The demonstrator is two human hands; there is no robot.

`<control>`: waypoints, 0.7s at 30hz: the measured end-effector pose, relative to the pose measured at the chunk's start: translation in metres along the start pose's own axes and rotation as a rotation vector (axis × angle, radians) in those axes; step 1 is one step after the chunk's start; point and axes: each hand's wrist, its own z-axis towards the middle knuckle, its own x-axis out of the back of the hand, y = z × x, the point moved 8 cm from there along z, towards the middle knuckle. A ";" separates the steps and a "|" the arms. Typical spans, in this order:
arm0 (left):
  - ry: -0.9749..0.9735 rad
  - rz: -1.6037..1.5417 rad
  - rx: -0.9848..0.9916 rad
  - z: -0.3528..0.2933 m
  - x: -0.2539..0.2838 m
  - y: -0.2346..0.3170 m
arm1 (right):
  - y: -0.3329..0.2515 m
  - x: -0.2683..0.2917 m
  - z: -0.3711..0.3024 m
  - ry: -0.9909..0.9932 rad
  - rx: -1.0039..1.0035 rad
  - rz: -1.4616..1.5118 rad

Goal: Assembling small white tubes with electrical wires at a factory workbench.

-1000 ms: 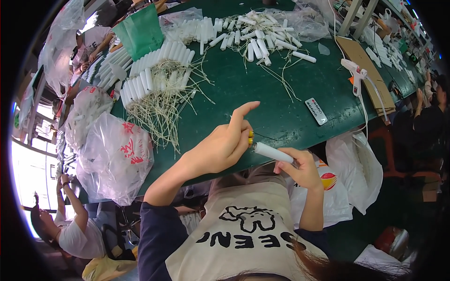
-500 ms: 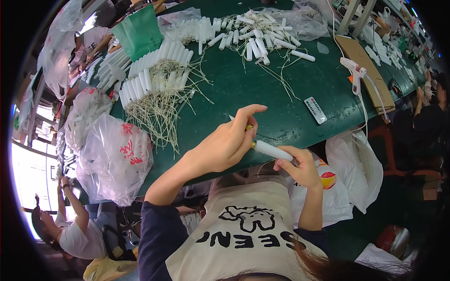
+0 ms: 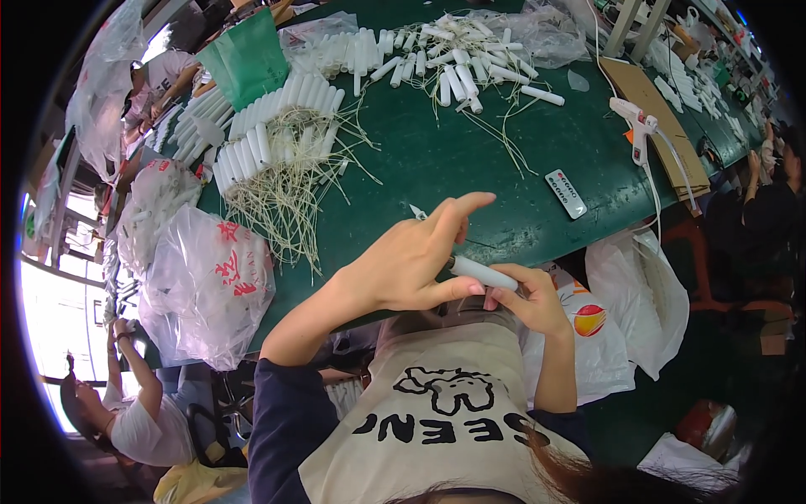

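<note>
Near the table's front edge, my right hand is closed round the lower end of a white candle-like tube. The tube lies slanted, its far end dark and pointing toward my left hand. That hand has its index finger stretched out and its thumb against the tube. A small white pointed piece sticks out past its curled fingers, which hide the rest of it. Farther left lie rows of white tubes with thin pale wires. A looser heap of wired tubes lies at the far middle.
On the right are a white remote control, a corded white glue gun and a cardboard strip. Plastic bags bulge at the table's left edge, and a green bag stands behind the rows. Other people sit left and right.
My left index finger has stretched farther right, and its thumb has come down along the tube. The tube has shifted slightly; the yellow bits seen earlier by my left fingers are now hidden.
</note>
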 end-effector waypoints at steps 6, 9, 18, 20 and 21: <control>0.142 -0.129 0.028 -0.004 0.016 -0.011 | 0.011 0.005 -0.001 -0.004 0.059 0.203; 0.171 -0.196 0.089 -0.002 0.021 -0.004 | 0.015 0.002 0.000 -0.042 0.085 0.350; -0.013 -0.185 0.062 0.006 0.005 0.003 | 0.014 -0.002 -0.002 -0.022 0.032 0.233; -0.014 -0.101 0.028 0.008 0.002 0.003 | 0.015 -0.001 -0.002 0.013 0.007 0.155; -0.014 -0.017 -0.004 0.008 0.000 0.005 | 0.015 -0.001 -0.003 0.015 0.007 0.156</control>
